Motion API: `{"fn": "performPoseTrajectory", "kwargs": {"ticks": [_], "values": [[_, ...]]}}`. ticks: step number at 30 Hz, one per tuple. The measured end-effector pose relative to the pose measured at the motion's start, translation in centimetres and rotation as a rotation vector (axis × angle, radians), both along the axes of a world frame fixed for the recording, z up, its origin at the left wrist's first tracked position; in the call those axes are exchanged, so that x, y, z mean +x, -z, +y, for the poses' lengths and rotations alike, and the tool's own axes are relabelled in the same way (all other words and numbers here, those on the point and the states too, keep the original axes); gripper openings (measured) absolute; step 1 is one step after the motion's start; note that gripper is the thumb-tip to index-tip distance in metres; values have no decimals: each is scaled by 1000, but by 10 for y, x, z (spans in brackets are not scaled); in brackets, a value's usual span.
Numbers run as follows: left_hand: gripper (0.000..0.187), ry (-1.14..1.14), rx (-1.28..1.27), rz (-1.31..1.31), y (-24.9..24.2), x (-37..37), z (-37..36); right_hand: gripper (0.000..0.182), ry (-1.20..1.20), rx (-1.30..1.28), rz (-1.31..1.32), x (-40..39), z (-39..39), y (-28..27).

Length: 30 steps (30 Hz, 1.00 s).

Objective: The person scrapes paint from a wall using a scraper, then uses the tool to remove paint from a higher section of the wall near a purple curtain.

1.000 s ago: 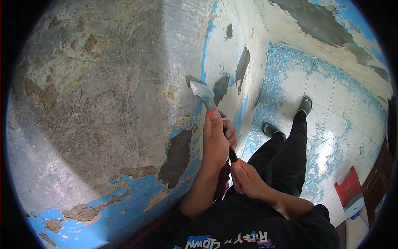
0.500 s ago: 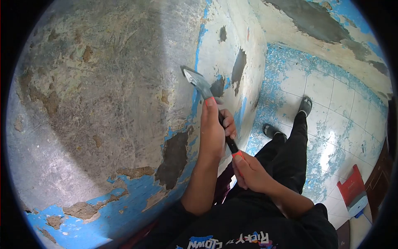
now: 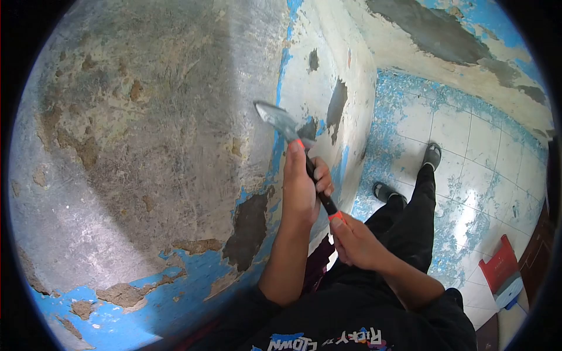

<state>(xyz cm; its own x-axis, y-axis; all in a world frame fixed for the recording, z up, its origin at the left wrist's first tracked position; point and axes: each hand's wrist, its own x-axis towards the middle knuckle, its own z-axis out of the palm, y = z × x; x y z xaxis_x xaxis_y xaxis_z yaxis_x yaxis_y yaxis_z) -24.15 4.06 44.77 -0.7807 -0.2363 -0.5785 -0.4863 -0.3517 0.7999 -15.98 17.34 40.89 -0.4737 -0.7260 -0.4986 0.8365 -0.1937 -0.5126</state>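
A long-handled paint scraper (image 3: 280,121) with a grey metal blade and a black-and-red handle slants across the middle of the view. My left hand (image 3: 301,181) is wrapped round the handle just below the blade, its thumb lying along the red collar. Lower down, my right hand (image 3: 354,238) grips the red end of the handle. The blade overlaps the wall (image 3: 175,146) beside a thin strip of blue paint (image 3: 283,73). Bare grey plaster covers most of this wall, with rough brown pits and dark patches.
Blue paint (image 3: 175,292) stays along the wall's lower part. White floor tiles (image 3: 451,137), strewn with blue flakes, lie to the right under my sandalled feet (image 3: 432,154). A red dustpan-like object (image 3: 500,263) is at lower right, near a brown door (image 3: 535,257). Another patchy wall (image 3: 404,50) stands beyond.
The scraper's blade has turned, showing more of its broad face, and is slightly blurred. Both hands keep their hold on the handle. The view has shifted slightly.
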Motion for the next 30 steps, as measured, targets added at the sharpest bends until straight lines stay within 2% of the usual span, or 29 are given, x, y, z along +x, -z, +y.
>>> {"fn": "performPoseTrajectory", "kwargs": {"ticks": [4,7,11,14,20,23,26,30], "values": [[38,-40,18,-54,-8,40,-4,33,-81,0,-80,32,2,-15],[38,18,20,-51,-10,39,-10,34,-87,-27,-75,28,1,-18],[38,56,-28,5,-1,-12,-5,40,48,10,45,-11,-6,-1],[39,43,-28,66,1,-28,2,41,47,-4,62,-25,1,-5],[38,-18,-43,-4,-9,30,-1,39,-33,-13,-11,27,3,-18],[37,-11,-30,-20,-14,29,-4,42,-47,-37,-53,28,0,-26],[36,56,-21,43,-6,-8,-3,45,7,38,36,-4,3,-23],[37,-5,-18,81,-2,-45,15,47,52,22,69,-38,13,-12]]}}
